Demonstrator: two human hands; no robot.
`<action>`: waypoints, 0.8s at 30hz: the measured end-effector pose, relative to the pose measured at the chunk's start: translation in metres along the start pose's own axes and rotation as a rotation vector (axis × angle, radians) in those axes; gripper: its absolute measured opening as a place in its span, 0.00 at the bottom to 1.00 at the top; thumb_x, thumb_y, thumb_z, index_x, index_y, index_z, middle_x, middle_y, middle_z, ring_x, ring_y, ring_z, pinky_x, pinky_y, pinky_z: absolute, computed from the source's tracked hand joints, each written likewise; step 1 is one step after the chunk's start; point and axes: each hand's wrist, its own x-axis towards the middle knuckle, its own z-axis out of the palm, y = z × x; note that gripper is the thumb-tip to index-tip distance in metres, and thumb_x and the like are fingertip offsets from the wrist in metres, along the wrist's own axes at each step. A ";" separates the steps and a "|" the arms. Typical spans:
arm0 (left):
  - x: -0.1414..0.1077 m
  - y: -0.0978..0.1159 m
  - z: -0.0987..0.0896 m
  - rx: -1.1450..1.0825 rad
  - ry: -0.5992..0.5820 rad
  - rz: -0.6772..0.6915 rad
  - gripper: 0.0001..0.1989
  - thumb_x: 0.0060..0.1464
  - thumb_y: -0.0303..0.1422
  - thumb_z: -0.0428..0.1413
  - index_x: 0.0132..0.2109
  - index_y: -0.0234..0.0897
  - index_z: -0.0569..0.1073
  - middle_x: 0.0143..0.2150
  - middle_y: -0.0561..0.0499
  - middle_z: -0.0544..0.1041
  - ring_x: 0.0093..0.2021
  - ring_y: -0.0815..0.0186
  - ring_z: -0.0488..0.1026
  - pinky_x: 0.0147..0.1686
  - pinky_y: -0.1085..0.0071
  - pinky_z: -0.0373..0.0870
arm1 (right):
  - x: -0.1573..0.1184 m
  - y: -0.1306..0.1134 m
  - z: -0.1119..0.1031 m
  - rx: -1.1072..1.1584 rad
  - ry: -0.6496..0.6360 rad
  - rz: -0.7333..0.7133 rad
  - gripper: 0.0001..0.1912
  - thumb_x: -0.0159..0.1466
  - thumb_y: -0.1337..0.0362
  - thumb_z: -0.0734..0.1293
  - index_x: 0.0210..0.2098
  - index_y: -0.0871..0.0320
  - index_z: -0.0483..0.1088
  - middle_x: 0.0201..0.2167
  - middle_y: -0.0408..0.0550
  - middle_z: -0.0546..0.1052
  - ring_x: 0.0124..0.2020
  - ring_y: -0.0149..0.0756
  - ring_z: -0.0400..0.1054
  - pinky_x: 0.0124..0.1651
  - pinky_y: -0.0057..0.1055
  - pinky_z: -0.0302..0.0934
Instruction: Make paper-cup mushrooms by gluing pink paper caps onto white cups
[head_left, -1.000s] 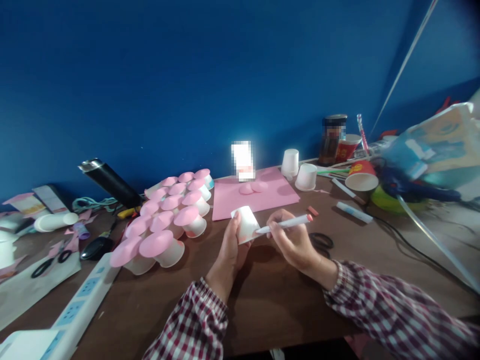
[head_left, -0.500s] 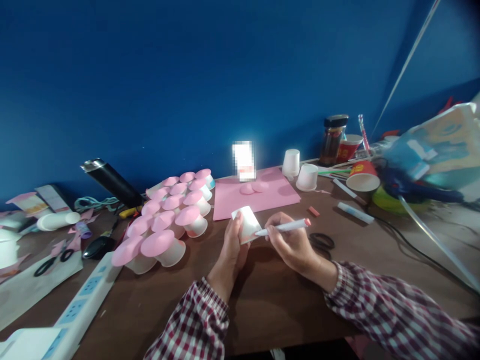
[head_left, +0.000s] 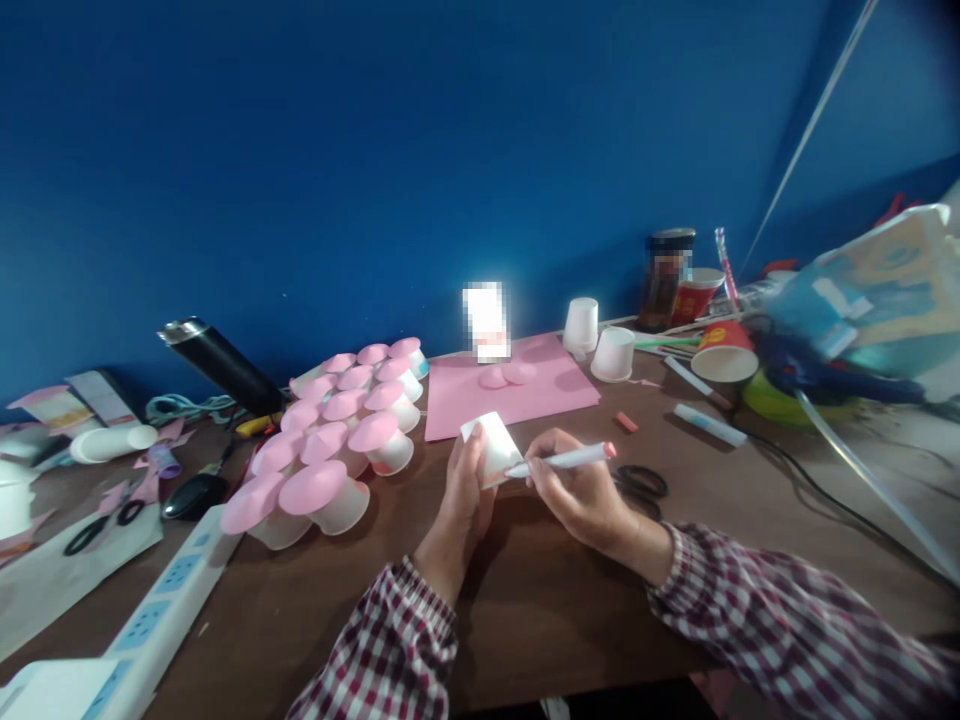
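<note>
My left hand [head_left: 466, 482] is wrapped round a white paper cup [head_left: 501, 447], held tilted above the front of the table. Between the fingers of my right hand [head_left: 574, 490] is a white marker [head_left: 574, 457] with a red end. Its tip touches the cup near the lower edge, where a faint reddish mark shows. Left of my hands stand several upturned cups topped with pink paper cones [head_left: 324, 485]. Behind the held cup lies pink paper [head_left: 457, 400] with two pink rounds [head_left: 519, 374] on it.
Two upturned white cups [head_left: 613, 354] stand beyond the pink paper. Black-handled scissors [head_left: 643, 483] lie just right of my right hand. A power strip [head_left: 180, 578], a mouse [head_left: 195, 496] and a black flask [head_left: 225, 368] are at left. Toward the right is a red cup [head_left: 724, 352].
The marker's tip has shifted slightly left and down along the cup's lower edge, my right hand moving with it. My left hand holds the cup almost still.
</note>
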 end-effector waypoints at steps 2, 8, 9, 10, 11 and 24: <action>-0.001 0.001 0.000 0.036 -0.018 0.002 0.16 0.51 0.42 0.61 0.37 0.34 0.69 0.31 0.51 0.70 0.29 0.68 0.68 0.30 0.72 0.67 | 0.000 0.000 -0.001 0.001 0.021 0.004 0.06 0.64 0.65 0.61 0.30 0.57 0.64 0.22 0.42 0.69 0.22 0.29 0.62 0.26 0.26 0.57; -0.003 0.003 0.003 0.020 -0.045 0.019 0.17 0.50 0.43 0.60 0.37 0.35 0.68 0.29 0.54 0.70 0.28 0.70 0.68 0.30 0.73 0.66 | 0.002 0.002 -0.003 0.024 0.058 0.007 0.07 0.65 0.65 0.60 0.30 0.57 0.64 0.22 0.42 0.68 0.22 0.29 0.60 0.25 0.26 0.55; -0.003 0.003 0.004 0.013 -0.044 0.011 0.17 0.50 0.43 0.60 0.37 0.34 0.68 0.29 0.54 0.70 0.28 0.70 0.68 0.30 0.73 0.66 | 0.002 0.002 -0.003 0.022 0.050 0.005 0.07 0.65 0.65 0.60 0.30 0.57 0.64 0.22 0.42 0.68 0.22 0.29 0.61 0.25 0.26 0.55; -0.003 0.003 0.004 0.005 -0.041 0.006 0.16 0.50 0.43 0.60 0.36 0.34 0.68 0.29 0.54 0.70 0.28 0.70 0.68 0.30 0.73 0.66 | 0.002 0.002 -0.003 0.018 0.048 0.005 0.07 0.64 0.65 0.61 0.30 0.57 0.64 0.22 0.42 0.68 0.22 0.29 0.61 0.25 0.26 0.55; -0.004 0.004 0.005 -0.002 -0.039 0.003 0.16 0.50 0.43 0.60 0.37 0.34 0.69 0.29 0.54 0.71 0.29 0.70 0.68 0.31 0.73 0.66 | 0.002 0.002 -0.003 0.014 0.052 0.008 0.07 0.64 0.65 0.61 0.30 0.57 0.64 0.22 0.42 0.68 0.22 0.29 0.60 0.25 0.26 0.55; -0.002 0.005 0.006 -0.057 -0.019 0.006 0.12 0.53 0.40 0.58 0.36 0.34 0.71 0.28 0.54 0.72 0.28 0.70 0.70 0.30 0.74 0.67 | 0.002 0.002 -0.003 0.041 0.081 0.035 0.07 0.64 0.65 0.61 0.29 0.56 0.64 0.22 0.41 0.67 0.22 0.29 0.59 0.24 0.26 0.54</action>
